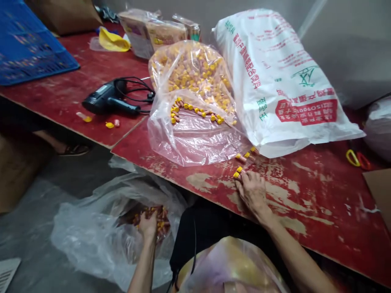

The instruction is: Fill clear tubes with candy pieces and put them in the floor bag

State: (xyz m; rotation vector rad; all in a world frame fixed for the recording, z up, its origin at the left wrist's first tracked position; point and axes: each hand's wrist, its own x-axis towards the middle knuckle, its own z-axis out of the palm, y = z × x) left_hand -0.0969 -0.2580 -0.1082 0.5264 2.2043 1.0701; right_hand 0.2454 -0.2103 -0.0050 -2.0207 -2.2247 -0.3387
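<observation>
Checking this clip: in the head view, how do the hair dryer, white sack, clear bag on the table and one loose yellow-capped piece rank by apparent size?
1. White sack
2. Clear bag on the table
3. Hair dryer
4. Loose yellow-capped piece

Your left hand (148, 225) is way down low, fingers partly hidden so can't tell the grip, bare left forearm (143, 266) pointing almost straight ahead. Your right hand (254, 190) is higher up, palm down, fingers bent, bare right forearm (297, 248) slanting in from the right.
</observation>
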